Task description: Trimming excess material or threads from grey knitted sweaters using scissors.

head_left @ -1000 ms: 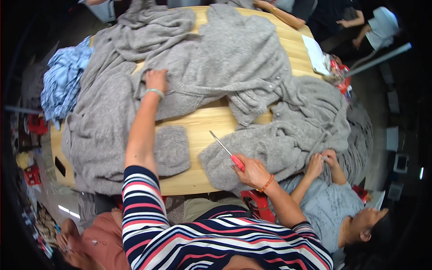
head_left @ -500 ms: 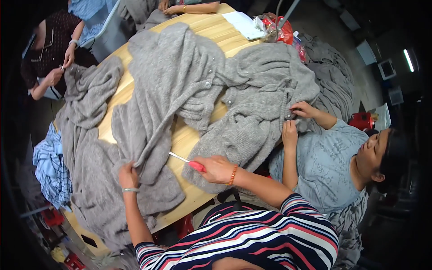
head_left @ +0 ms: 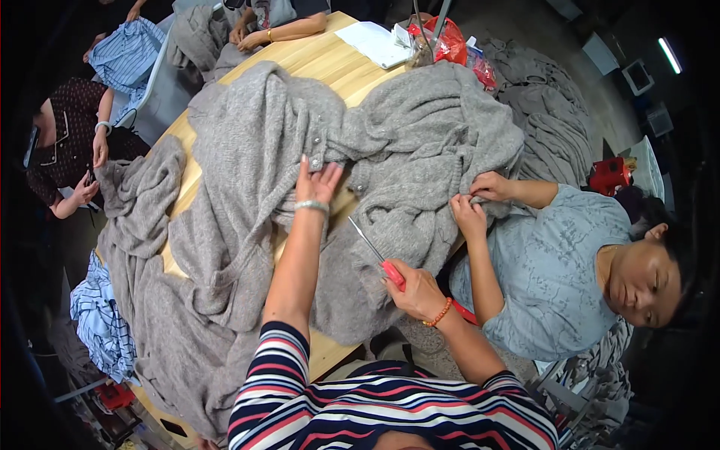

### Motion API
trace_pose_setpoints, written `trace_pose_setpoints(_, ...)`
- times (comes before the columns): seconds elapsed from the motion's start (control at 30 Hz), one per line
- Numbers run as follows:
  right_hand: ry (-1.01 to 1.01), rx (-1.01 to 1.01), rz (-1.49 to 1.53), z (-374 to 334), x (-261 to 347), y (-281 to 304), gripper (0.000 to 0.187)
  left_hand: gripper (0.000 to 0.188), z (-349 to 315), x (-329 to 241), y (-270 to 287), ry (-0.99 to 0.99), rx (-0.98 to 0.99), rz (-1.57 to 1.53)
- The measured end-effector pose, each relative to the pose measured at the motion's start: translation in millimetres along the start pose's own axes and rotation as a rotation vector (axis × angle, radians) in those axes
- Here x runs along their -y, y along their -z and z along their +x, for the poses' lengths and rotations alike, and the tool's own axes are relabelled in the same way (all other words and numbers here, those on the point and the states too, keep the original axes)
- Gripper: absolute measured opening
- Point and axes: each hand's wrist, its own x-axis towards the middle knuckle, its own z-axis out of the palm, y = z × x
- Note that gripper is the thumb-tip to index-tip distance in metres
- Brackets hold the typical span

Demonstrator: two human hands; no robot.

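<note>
Grey knit cardigans (head_left: 240,127) lie crumpled across the wooden table (head_left: 311,51). My left hand (head_left: 319,186) reaches over the middle one, fingers spread, beside its front edge with small buttons (head_left: 316,163). Whether its fingertips touch the knit is hard to tell. In my right hand (head_left: 421,294) is a red-handled tool (head_left: 392,274) with a slim metal shaft, like a screwdriver. Its tip points up and left above another grey cardigan (head_left: 405,217). My right palm hides part of the handle.
At right, a co-worker in a grey-blue shirt (head_left: 559,259) handles the same grey knitwear. Other people work at far left and the far edge. Blue striped cloth (head_left: 101,319) hangs at left. Papers (head_left: 375,43) and a red plastic bag (head_left: 450,41) are at the far right.
My left hand has let go of the grey knit at the near left and moved up and right, its fingers now spread. My right hand has shifted right with the tool.
</note>
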Motion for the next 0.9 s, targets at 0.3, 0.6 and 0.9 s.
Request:
trace_pose_setpoints(0.3,-0.069,0.047,-0.036,44,3,14,0.027,0.015,2,-13,12,-0.281,0.074,0.311)
trace_pose_setpoints(0.6,0.020,0.217,-0.150,62,17,-9,0.032,0.016,-59,-64,85,-0.431,0.175,0.433)
trace_pose_setpoints(0.9,0.114,0.287,-0.176,59,39,-31,0.028,0.028,-96,-96,132,-0.571,0.147,0.410)
